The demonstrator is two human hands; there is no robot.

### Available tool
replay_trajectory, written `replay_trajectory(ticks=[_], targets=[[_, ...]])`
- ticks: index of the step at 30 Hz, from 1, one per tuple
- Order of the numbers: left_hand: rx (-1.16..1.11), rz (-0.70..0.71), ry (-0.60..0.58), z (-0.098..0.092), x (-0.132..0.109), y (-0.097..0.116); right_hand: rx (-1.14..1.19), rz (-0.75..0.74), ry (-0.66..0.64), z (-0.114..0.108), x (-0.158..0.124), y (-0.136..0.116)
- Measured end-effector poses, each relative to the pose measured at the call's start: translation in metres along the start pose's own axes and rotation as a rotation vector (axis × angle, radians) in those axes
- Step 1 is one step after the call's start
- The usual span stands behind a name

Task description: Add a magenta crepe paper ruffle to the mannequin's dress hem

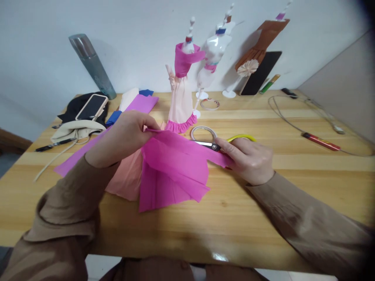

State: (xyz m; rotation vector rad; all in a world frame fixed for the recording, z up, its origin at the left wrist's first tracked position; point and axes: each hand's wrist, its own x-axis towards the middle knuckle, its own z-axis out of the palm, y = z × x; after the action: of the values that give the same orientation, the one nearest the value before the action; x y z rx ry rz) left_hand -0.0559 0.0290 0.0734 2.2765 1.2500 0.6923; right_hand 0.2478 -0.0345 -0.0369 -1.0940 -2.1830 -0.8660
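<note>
My left hand [125, 132] pinches the top edge of a magenta crepe paper sheet [175, 168] between thumb and fingers. The sheet fans down over the table in loose layers. Scissors [216, 147] with a yellow handle and dark pivot are gripped in my right hand [249, 158], their blades pointing left behind the paper. A narrow end of the magenta paper reaches my right fingers too. Under the sheet's left side lies peach paper [125, 177]. Just beyond the scissors is a roll of tape [203, 134].
Behind stand a mini mannequin in a pink-and-peach paper dress [182, 89], a white mannequin [215, 50] and one in brown paper [254, 47]. A spray can [93, 66], phone [92, 107] and purple paper [143, 102] are left; a red-handled tool with cable [320, 141] is right.
</note>
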Motion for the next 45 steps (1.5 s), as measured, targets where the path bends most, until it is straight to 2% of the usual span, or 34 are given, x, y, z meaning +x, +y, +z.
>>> replay_trajectory(ticks=[4,7,10,13,18,23,27,33,45], targets=[[0.032,0.051,0.079,0.013,-0.003,-0.002,0.0,-0.001,0.008,0.0,0.002,0.0],[-0.055,-0.034,0.083,0.02,-0.001,-0.003,-0.014,-0.019,0.036,-0.001,0.004,0.0],[-0.203,-0.154,0.043,0.023,0.002,-0.003,-0.022,-0.033,0.03,-0.001,0.004,0.001],[-0.342,-0.228,-0.045,0.025,0.003,0.001,-0.035,-0.031,0.031,-0.001,0.004,0.001],[-0.512,-0.269,-0.099,0.033,0.003,0.006,-0.042,-0.02,0.034,0.0,0.002,0.001],[-0.683,-0.346,-0.175,0.037,0.004,0.002,-0.043,-0.016,0.054,0.0,0.001,0.002],[-0.723,-0.372,-0.18,0.038,0.004,0.001,-0.032,0.003,0.061,0.0,-0.001,0.001],[-0.763,-0.399,-0.292,0.041,0.004,0.003,-0.01,0.008,0.089,-0.001,-0.002,0.0],[-0.87,-0.428,-0.342,0.044,0.008,-0.008,-0.035,-0.037,0.107,-0.005,-0.001,0.004]])
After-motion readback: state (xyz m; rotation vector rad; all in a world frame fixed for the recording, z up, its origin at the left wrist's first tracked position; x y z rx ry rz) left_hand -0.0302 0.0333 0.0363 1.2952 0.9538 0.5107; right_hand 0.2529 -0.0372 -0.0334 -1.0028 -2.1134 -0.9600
